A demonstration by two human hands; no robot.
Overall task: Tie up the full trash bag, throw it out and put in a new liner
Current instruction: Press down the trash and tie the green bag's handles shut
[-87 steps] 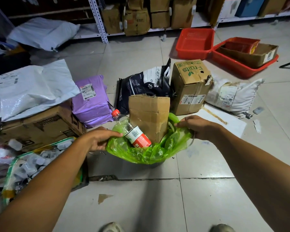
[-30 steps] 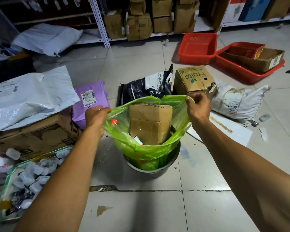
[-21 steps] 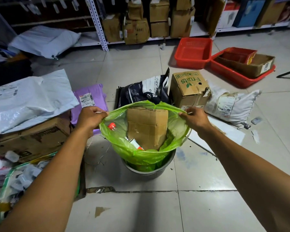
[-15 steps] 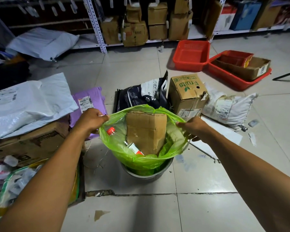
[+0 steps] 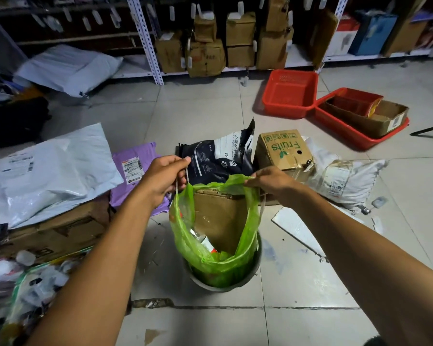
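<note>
- Head view, centre of the frame: we are at the first step, gathering the bag's mouth before tying. The green bag (image 5: 211, 236) sits partly lifted in the grey bin (image 5: 256, 267), lower centre, its bottom still inside.
- Our left hand (image 5: 164, 179) is closed round the bag's left edge, pulled up; our right hand (image 5: 273, 182) pinches the right edge between thumb and fingers.
- Next, we judge, the two edges must come together and cross for a knot; the tall box (image 5: 219, 221) reaching almost to the bag's mouth leaves little slack, so it may need pressing down first.
- Counted in the bag: one box, one bottle (image 5: 203, 240), partly hidden.
- Counted around: two red trays (image 5: 289, 97) upper right, one "Fruits" carton (image 5: 284, 149), one purple parcel (image 5: 135, 166), one dark pouch (image 5: 218, 156).
- No new liner shows.
</note>
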